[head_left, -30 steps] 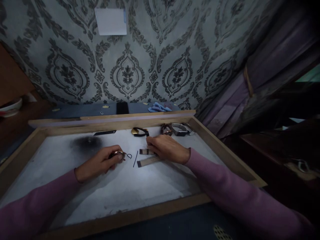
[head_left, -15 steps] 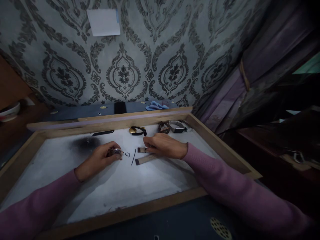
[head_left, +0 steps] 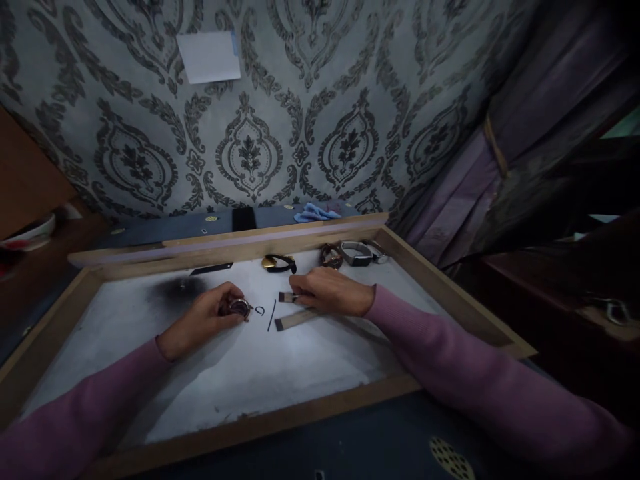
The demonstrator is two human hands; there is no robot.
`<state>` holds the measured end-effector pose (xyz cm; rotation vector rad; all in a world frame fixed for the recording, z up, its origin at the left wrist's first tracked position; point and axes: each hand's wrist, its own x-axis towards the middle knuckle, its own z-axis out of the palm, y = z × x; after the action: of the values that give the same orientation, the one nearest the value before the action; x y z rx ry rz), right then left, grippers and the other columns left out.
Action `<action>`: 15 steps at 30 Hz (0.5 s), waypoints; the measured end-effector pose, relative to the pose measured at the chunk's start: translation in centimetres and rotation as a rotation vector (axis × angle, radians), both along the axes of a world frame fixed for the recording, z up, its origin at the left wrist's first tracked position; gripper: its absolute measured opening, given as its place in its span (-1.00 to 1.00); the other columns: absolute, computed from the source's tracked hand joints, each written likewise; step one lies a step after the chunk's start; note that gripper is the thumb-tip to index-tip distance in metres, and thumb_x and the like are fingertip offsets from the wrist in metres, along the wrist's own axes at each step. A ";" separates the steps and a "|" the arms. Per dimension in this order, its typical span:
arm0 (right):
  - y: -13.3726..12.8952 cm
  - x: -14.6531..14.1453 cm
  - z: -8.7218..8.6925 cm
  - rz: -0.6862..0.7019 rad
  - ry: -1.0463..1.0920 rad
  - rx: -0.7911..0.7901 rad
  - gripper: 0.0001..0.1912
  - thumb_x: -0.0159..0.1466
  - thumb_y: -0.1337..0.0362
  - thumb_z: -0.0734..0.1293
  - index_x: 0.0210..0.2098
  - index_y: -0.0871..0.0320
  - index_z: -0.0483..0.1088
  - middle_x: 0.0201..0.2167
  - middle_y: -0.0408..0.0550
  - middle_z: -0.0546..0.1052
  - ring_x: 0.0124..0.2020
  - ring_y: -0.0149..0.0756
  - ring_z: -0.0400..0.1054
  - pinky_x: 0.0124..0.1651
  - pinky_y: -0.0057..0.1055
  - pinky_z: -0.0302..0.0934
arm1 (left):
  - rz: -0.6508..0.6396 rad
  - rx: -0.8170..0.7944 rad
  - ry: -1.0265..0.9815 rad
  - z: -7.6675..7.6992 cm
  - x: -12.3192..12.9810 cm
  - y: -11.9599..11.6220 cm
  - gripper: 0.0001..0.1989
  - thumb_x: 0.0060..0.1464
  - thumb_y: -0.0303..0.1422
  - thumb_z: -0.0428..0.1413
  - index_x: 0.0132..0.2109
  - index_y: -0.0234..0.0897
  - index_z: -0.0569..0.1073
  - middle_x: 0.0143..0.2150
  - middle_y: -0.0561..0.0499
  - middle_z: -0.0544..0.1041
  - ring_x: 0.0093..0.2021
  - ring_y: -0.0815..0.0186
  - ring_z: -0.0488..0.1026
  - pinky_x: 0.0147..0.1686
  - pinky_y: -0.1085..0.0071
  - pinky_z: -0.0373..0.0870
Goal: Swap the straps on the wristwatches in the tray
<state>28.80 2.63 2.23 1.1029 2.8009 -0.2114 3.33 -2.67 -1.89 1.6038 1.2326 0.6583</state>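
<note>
My left hand (head_left: 210, 315) is closed around a round metal watch case (head_left: 239, 308), its dial facing up and to the right. My right hand (head_left: 330, 291) is in a pinch, low over the white tray floor, at a short flat strip with a dark end (head_left: 286, 297); the fingers hide its other end. Below that hand lies a longer beige strip with a dark tip (head_left: 295, 321), partly under the wrist. Between the hands are a small black loop (head_left: 260, 311) and a thin black stick (head_left: 271, 315).
The wooden-rimmed tray (head_left: 240, 427) surrounds the work. Toward its back lie a black blade-like strip (head_left: 213, 269), a gold watch with black strap (head_left: 277, 263) and several watches (head_left: 356, 253) at right. Behind the rim are a blue cloth (head_left: 317, 212) and a dark flat object (head_left: 244, 219).
The view has shifted slightly, so everything sits a little lower and to the right. The watch case is tilted a bit more in my left hand; my right hand keeps nearly the same position.
</note>
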 end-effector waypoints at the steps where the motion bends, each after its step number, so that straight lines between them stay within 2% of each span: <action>1: 0.1 0.0 0.0 -0.003 0.015 -0.004 -0.93 0.28 0.34 0.26 -0.28 0.19 0.39 -0.46 -0.05 0.49 -0.45 -0.34 0.27 -0.44 -0.42 -0.19 | -0.012 -0.010 -0.009 0.0 0.0 0.0 -0.74 -0.07 -0.31 0.19 -0.23 -0.28 0.33 -0.32 0.02 0.46 -0.33 0.33 0.36 -0.33 0.40 0.27; 5: 0.3 0.1 0.0 -0.033 0.089 -0.014 -0.91 0.30 0.30 0.27 -0.30 0.19 0.39 -0.50 -0.09 0.45 -0.47 -0.37 0.24 -0.44 -0.44 -0.17 | -0.050 -0.001 0.057 0.3 0.0 0.0 -0.81 -0.05 -0.29 0.17 -0.33 -0.29 0.35 -0.42 0.08 0.39 -0.41 0.38 0.29 -0.40 0.44 0.20; 8: 0.4 0.3 0.0 -0.047 0.132 -0.005 -0.92 0.30 0.33 0.27 -0.30 0.20 0.39 -0.49 -0.10 0.45 -0.47 -0.37 0.23 -0.42 -0.45 -0.15 | -0.063 0.041 0.064 0.6 0.1 -0.1 -0.80 -0.01 -0.24 0.15 -0.35 -0.29 0.35 -0.43 0.08 0.37 -0.42 0.38 0.27 -0.42 0.46 0.18; 11: 0.5 0.4 0.0 -0.045 0.144 -0.005 -0.91 0.31 0.35 0.26 -0.30 0.21 0.40 -0.49 -0.09 0.45 -0.48 -0.37 0.23 -0.42 -0.45 -0.14 | -0.022 0.075 0.063 1.0 0.2 -0.3 -0.77 0.05 -0.19 0.12 -0.31 -0.28 0.35 -0.43 0.10 0.34 -0.46 0.40 0.24 -0.49 0.49 0.17; 15: 0.8 0.6 -0.3 -0.037 0.161 0.003 -0.87 0.32 0.33 0.25 -0.32 0.21 0.40 -0.48 -0.07 0.46 -0.45 -0.36 0.27 -0.40 -0.47 -0.10 | 0.013 0.011 -0.032 1.2 0.3 -0.3 -0.71 0.07 -0.12 0.10 -0.29 -0.25 0.28 -0.43 0.09 0.38 -0.52 0.42 0.26 -0.59 0.52 0.19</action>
<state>29.37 3.39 1.90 1.1896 2.9231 -0.3128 3.66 -2.96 -0.65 1.5901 1.2183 0.6976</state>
